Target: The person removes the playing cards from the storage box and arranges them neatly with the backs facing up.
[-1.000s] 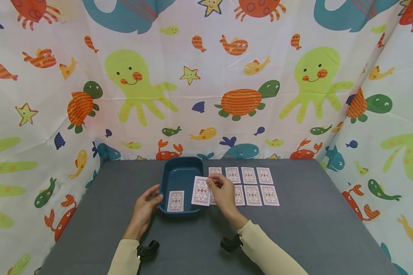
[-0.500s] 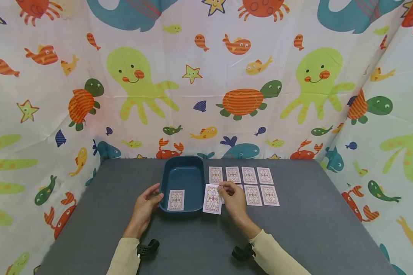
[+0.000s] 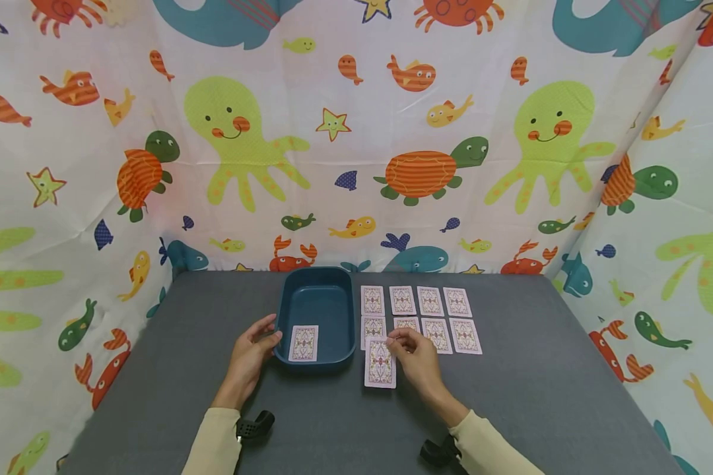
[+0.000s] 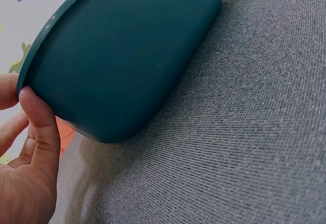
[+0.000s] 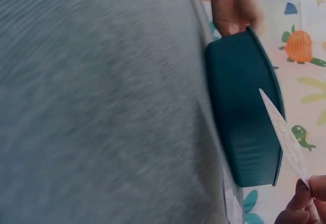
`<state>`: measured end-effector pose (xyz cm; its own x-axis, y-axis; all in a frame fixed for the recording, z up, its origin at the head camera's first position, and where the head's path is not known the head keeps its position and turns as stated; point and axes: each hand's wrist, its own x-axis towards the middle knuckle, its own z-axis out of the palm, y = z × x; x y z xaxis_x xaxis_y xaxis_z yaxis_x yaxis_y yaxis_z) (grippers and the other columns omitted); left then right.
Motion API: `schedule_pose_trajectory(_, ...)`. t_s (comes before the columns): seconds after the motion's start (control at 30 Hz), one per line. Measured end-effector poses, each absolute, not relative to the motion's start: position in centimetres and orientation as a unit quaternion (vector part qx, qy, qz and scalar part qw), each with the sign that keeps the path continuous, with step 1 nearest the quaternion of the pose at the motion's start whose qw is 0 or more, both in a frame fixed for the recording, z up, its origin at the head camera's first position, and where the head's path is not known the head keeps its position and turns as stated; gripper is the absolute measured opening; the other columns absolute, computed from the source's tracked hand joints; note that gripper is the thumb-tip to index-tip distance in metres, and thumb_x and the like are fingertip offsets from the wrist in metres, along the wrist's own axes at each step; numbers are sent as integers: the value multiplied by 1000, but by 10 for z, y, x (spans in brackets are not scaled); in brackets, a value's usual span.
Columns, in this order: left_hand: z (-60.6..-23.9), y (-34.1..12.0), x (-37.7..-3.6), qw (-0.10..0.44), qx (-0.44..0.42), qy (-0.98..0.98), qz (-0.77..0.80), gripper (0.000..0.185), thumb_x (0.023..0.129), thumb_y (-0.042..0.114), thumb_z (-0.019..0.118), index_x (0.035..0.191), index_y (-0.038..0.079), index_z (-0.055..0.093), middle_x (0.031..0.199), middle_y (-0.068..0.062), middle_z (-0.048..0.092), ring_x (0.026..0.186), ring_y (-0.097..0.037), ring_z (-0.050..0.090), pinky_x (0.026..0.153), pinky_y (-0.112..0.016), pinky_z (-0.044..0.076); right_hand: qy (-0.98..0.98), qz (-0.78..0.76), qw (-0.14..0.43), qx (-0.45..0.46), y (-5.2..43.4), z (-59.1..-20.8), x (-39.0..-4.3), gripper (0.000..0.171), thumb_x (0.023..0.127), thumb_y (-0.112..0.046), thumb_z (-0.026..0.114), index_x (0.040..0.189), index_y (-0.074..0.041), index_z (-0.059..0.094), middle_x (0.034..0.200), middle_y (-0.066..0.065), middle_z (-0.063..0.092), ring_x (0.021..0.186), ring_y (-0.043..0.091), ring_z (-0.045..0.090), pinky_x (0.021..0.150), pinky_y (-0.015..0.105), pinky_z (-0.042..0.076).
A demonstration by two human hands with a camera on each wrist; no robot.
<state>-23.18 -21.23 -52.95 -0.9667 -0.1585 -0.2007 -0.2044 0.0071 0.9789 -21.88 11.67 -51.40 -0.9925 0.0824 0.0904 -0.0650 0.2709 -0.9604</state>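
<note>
Grey table (image 3: 333, 429), sea-creature curtain (image 3: 356, 99) behind. My right hand (image 3: 418, 361): fingertips pinching patterned card (image 3: 380, 365). My left hand (image 3: 247, 361): thumb, fingers gripping blue tray (image 3: 335, 310).

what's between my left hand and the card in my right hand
The blue tray, with one card lying in it, then a narrow bare strip of gray tabletop; the head view shows this.

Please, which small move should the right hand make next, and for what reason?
Probably the right hand should lower the pinched card flat onto the table: the laid cards form two rows of four, and this one hangs above the table in front of their left end.
</note>
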Motion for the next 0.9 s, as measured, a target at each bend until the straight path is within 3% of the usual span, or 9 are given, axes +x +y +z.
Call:
schedule_pose_trajectory(0.37, -531, -213, -233, 19, -128, 707, 696, 48, 95, 15, 63, 142, 18, 51, 135, -9, 47, 108, -18, 51, 85, -30, 44, -819, 574, 17, 6, 119, -531, -217, 9, 85, -10, 75, 91, -6, 70, 74, 6, 71, 64, 5, 56, 61, 20, 43)
schedule_pose_trajectory(0.9, -533, -213, -230, 14, -126, 707, 696, 47, 95, 16, 63, 141, 19, 52, 135, -8, 47, 106, -16, 51, 84, -29, 45, -865, 500, 3, 38, 123, -538, -227, 8, 81, -10, 78, 79, -10, 70, 69, 1, 62, 61, 7, 51, 56, 21, 41)
